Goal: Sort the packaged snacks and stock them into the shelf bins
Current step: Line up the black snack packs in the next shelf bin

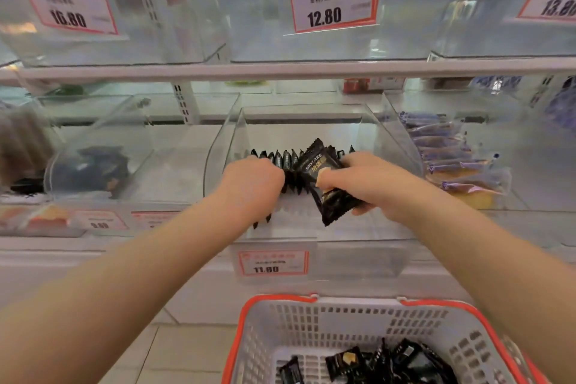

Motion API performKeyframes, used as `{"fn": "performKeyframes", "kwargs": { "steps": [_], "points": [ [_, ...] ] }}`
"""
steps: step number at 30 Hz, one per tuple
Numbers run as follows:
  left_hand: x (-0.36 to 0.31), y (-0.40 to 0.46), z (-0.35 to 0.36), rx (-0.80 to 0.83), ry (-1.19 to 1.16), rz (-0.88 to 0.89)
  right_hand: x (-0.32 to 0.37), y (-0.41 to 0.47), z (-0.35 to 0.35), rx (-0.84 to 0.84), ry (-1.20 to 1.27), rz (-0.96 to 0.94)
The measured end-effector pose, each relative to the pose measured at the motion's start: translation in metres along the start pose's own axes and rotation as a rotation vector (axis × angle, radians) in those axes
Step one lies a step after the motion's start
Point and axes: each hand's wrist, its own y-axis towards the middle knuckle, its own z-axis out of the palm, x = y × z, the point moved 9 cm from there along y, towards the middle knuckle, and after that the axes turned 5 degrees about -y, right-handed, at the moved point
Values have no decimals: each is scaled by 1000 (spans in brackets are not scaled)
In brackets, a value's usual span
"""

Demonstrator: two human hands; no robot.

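Clear bin (218, 146) | left hand (252, 179) steadies packets (280, 160) | right hand (371, 184) grips black packet (330, 196)

Left hand (254, 179) curled forward; right hand (371, 184) pinching shut.

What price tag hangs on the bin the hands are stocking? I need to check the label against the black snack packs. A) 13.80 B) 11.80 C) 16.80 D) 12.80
B: the tag reading 11.80 sits on the front of the clear bin holding the black packs.
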Motion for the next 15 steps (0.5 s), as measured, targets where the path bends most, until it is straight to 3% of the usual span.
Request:
{"fn": "performKeyframes", "kwargs": {
  "steps": [3,6,10,15],
  "points": [
    [-1,13,10,110,139,11,8,24,19,-12,-367,-49],
    [4,25,24,217,179,-1,4,47,49,57,-542,-42],
    [7,29,50,412,108,-11,2,69,80,86,-596,-33],
    [2,32,61,490,60,24,15,64,90,217,-468,-174]
  ]
}}
